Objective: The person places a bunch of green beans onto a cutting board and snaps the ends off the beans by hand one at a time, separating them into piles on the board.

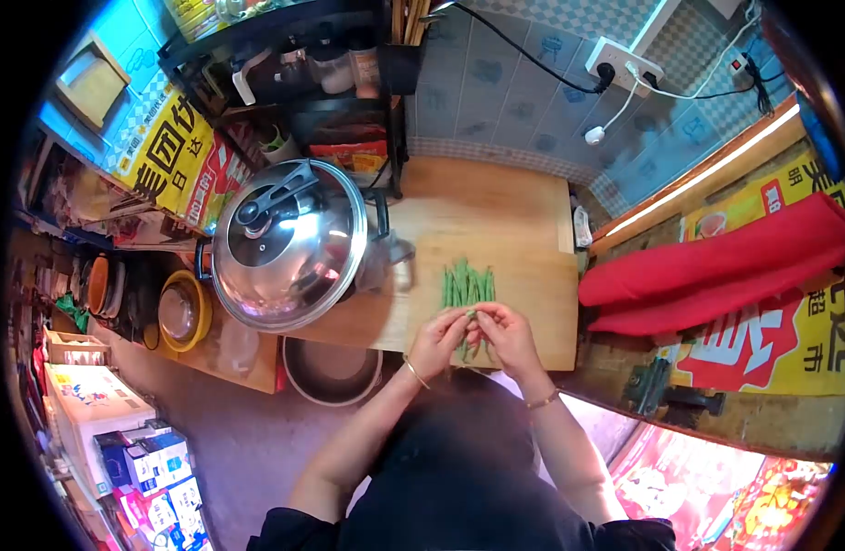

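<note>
Several green beans [467, 283] lie side by side on the wooden board [496, 216], their lower parts partly behind my fingers. My left hand [438, 340] and my right hand [505, 338] meet over the near end of the beans. The fingers of both are pinched together on a small piece of green bean between them. A bracelet circles each wrist. My dark clothing covers the area just below the hands.
Left of the board stands a large steel pot with a shiny lid [289, 243]. A round pan [332, 370] sits lower, beside the table edge. Red cloth [716, 266] lies at the right. A yellow bowl [202, 312] is at the far left, below a loaded black rack [285, 96].
</note>
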Tool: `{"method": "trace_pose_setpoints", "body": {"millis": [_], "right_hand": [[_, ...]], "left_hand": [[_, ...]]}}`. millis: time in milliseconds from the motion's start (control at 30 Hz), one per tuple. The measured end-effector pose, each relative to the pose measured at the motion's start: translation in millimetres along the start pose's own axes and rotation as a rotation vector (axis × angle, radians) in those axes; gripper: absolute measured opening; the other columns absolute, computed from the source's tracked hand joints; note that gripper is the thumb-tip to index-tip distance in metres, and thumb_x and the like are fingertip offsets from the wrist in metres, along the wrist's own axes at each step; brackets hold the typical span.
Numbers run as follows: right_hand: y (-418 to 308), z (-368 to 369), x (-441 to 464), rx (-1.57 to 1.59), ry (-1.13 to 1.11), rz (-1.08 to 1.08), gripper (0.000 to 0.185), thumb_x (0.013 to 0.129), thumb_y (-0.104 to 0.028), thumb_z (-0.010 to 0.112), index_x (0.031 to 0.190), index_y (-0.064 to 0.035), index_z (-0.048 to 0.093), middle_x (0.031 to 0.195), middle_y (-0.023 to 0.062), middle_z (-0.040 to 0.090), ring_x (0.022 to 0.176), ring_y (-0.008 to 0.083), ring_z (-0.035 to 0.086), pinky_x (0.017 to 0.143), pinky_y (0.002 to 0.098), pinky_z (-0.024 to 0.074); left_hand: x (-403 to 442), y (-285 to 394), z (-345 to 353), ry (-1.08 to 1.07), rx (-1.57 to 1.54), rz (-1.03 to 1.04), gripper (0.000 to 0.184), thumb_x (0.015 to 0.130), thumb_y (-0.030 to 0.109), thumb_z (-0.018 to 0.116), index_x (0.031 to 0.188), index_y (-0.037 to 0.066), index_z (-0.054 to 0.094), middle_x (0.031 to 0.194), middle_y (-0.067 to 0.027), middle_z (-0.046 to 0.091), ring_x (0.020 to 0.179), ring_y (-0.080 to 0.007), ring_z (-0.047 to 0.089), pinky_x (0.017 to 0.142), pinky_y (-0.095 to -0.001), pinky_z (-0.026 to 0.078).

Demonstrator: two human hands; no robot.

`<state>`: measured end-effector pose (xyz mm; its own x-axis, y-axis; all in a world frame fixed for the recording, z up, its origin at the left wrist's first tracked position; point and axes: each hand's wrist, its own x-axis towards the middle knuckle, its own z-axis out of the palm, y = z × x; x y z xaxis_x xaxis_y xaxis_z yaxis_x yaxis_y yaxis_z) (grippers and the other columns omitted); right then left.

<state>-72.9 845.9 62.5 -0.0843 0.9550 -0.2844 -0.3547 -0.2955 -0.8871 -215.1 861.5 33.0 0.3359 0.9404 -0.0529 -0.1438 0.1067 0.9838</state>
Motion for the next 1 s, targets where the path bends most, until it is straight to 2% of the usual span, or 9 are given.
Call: {"method": "trace_pose_setpoints", "body": {"millis": [67,200,500,700,800,867,900,967,1000], "right_hand": [[-8.3,6.7,-0.7,-0.146,0.069,-0.127,0.017,0.085,-0.004,0.051,0.101,0.0037,0.052,0.083,0.0084,0.059,0.070,0.0125,0.058,0.064,0.0241,0.0488],[-34.9,15.6,-12.0,-0.219,0.048,-0.113,0.015,0.084,-0.004,0.054,0.096,0.0030,0.056,0.081,0.0060,0.060,0.070,0.0111,0.059,0.061,0.0231,0.0500],[-39.3,19.3,-16.9,-0.269,-0.037,-0.026,0.013,0.084,-0.004,0.053,0.093,0.0036,0.057,0.076,0.0066,0.061,0.065,0.0114,0.060,0.058,0.0226,0.0504],[-53.3,34.0,-22.1,-0.786,0.061,-0.203,0.009,0.081,-0.005,0.055,0.081,0.0039,0.057,0.072,0.0070,0.061,0.062,0.0119,0.061,0.055,0.0225,0.0497],[-50.6,35.6,-20.9,-0.691,0.073,-0.164,0.008,0.079,-0.005,0.056,0.078,0.0030,0.055,0.071,0.0067,0.060,0.060,0.0114,0.060,0.053,0.0226,0.0490],[-38.8,35.8,-19.2,-0.355,0.115,-0.082,0.006,0.080,-0.004,0.055,0.081,0.0015,0.053,0.069,0.0066,0.059,0.055,0.0104,0.057,0.049,0.0213,0.0465],[-34.0,38.5,-18.8,-0.354,0.115,-0.081,0.006,0.080,-0.004,0.055,0.081,0.0015,0.053,0.069,0.0066,0.059,0.055,0.0104,0.057,0.049,0.0213,0.0465],[-24.9,44.1,-18.2,0.158,0.191,0.029,0.006,0.081,-0.005,0.053,0.083,-0.0001,0.051,0.067,0.0056,0.057,0.051,0.0090,0.054,0.044,0.0192,0.0420],[-20.0,44.5,-18.6,0.159,0.189,0.030,0.006,0.081,-0.005,0.053,0.083,-0.0001,0.051,0.067,0.0056,0.057,0.051,0.0090,0.054,0.044,0.0192,0.0420]], "left_hand": [[0.3,25.8,-4.4,0.016,0.138,0.035,0.021,0.083,0.005,0.053,0.102,0.000,0.059,0.082,-0.0095,0.057,0.076,-0.0155,0.055,0.066,-0.0242,0.044],[0.1,46.4,-12.4,0.119,0.313,0.209,0.019,0.076,0.003,0.060,0.095,0.003,0.063,0.083,-0.0102,0.058,0.076,-0.0187,0.056,0.065,-0.0263,0.045],[-0.4,68.8,-28.6,-0.053,0.636,0.492,0.019,0.070,0.002,0.063,0.089,0.004,0.061,0.080,-0.0096,0.057,0.074,-0.0248,0.055,0.065,-0.0319,0.044],[1.5,73.3,-26.4,-0.069,0.725,0.612,0.021,0.068,0.002,0.064,0.089,0.005,0.061,0.079,-0.0086,0.056,0.072,-0.0254,0.053,0.062,-0.0327,0.043],[-2.2,75.3,-23.5,-0.033,0.679,0.599,0.023,0.067,0.001,0.064,0.089,0.005,0.061,0.080,-0.0090,0.057,0.071,-0.0258,0.054,0.063,-0.0324,0.043],[-7.3,75.2,-16.6,0.056,0.648,0.476,0.018,0.070,0.000,0.062,0.088,0.003,0.061,0.079,-0.0095,0.058,0.072,-0.0238,0.055,0.064,-0.0307,0.045],[-10.6,72.1,-13.1,0.056,0.650,0.476,0.018,0.070,0.000,0.062,0.088,0.003,0.061,0.079,-0.0095,0.058,0.072,-0.0238,0.055,0.064,-0.0307,0.045],[-14.8,64.6,-5.2,0.187,0.361,0.303,0.015,0.075,0.001,0.060,0.090,0.001,0.060,0.078,-0.0078,0.059,0.074,-0.0189,0.057,0.067,-0.0286,0.046],[-13.5,64.3,-0.6,0.189,0.362,0.302,0.015,0.075,0.001,0.060,0.090,0.001,0.060,0.078,-0.0078,0.059,0.074,-0.0189,0.057,0.067,-0.0286,0.046]]}}
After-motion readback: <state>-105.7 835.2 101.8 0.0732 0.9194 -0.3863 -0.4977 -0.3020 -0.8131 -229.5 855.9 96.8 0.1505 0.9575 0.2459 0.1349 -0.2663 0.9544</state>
